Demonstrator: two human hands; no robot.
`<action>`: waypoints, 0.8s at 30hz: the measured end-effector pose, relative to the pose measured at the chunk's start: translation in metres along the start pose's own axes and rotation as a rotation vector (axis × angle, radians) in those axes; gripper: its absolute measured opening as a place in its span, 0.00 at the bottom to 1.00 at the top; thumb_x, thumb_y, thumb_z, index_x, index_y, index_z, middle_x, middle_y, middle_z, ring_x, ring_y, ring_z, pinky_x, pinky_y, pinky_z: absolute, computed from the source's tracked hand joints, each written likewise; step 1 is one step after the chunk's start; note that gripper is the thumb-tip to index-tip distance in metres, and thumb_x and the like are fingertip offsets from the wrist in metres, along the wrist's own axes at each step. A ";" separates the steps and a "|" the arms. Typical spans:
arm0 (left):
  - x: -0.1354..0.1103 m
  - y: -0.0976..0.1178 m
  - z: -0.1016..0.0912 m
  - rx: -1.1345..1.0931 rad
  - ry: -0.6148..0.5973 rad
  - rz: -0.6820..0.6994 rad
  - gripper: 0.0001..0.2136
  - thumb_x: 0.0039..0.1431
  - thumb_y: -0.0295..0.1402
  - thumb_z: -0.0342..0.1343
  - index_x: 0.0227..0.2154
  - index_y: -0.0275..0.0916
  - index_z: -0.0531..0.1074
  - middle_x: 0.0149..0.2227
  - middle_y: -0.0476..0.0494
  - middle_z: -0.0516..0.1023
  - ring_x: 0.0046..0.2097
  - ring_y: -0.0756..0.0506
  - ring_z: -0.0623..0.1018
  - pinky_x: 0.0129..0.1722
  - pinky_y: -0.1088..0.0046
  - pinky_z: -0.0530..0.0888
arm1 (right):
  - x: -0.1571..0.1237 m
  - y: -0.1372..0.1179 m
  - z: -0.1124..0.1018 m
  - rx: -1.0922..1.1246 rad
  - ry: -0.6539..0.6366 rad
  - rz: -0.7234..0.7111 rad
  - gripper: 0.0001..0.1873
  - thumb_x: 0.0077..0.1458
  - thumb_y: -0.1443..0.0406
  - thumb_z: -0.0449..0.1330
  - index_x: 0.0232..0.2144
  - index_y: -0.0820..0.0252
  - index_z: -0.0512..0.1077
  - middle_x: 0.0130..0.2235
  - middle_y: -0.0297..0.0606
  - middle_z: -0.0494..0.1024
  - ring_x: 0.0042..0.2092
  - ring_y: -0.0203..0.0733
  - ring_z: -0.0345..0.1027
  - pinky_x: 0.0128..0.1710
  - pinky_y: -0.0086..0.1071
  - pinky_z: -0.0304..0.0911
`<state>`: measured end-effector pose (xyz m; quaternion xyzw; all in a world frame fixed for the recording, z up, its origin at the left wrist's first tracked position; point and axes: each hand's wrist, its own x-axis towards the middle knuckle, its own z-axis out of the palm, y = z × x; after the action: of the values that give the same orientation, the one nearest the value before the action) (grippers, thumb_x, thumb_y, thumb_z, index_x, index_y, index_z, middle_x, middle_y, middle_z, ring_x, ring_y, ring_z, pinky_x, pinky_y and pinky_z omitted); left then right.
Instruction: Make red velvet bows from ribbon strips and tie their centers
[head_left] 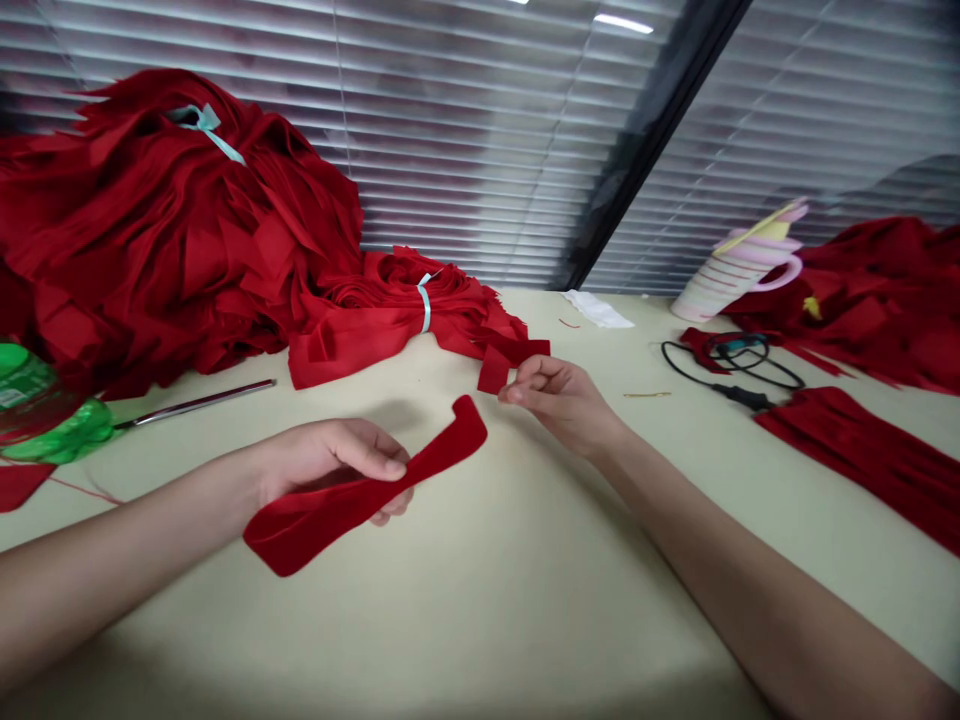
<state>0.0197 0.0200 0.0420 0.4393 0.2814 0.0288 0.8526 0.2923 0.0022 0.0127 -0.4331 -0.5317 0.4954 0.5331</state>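
My left hand (341, 465) is closed around a red velvety fabric strip (315, 530), pinched between thumb and fingers. The strip is doubled back in a loop on the near side, and its free end (466, 425) curls upward to the right. My right hand (559, 395) is raised beyond it, thumb and fingertips pressed together. Those fingertips overlap the corner of a small red fabric piece (493, 370); what they pinch is too small to make out. Just behind lies a red strip bundle (390, 300) tied with a pale blue ribbon (425, 303).
A large red fabric pile (172, 230) fills the back left, near a green plastic bottle (67, 425) and a thin pen-like rod (199, 402). To the right are a striped mug (727, 275), a black cable (705, 380), a gold needle-like piece (647, 394) and more red fabric (870, 455).
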 end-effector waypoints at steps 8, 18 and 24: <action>0.009 -0.011 0.010 -0.267 0.217 0.257 0.04 0.53 0.31 0.58 0.30 0.36 0.71 0.29 0.46 0.72 0.32 0.50 0.71 0.33 0.73 0.67 | -0.035 -0.010 0.055 -0.627 0.204 -0.547 0.07 0.47 0.68 0.62 0.29 0.57 0.67 0.26 0.31 0.69 0.29 0.35 0.64 0.30 0.32 0.60; 0.009 -0.019 0.033 -0.362 0.421 0.369 0.06 0.53 0.31 0.60 0.26 0.35 0.70 0.25 0.50 0.70 0.28 0.51 0.70 0.29 0.76 0.66 | -0.065 -0.003 0.114 -1.105 0.107 -0.965 0.28 0.44 0.50 0.59 0.38 0.67 0.64 0.34 0.48 0.72 0.39 0.50 0.67 0.33 0.42 0.61; 0.006 -0.022 0.051 -0.457 0.546 0.453 0.05 0.54 0.27 0.57 0.25 0.35 0.68 0.26 0.50 0.68 0.29 0.52 0.69 0.30 0.77 0.67 | -0.066 0.003 0.117 -1.190 0.104 -0.874 0.13 0.49 0.63 0.55 0.36 0.65 0.64 0.36 0.48 0.73 0.41 0.51 0.66 0.34 0.43 0.57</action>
<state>0.0464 -0.0292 0.0458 0.2662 0.3795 0.3926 0.7944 0.1789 -0.0700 0.0078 -0.4206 -0.8084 -0.1552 0.3814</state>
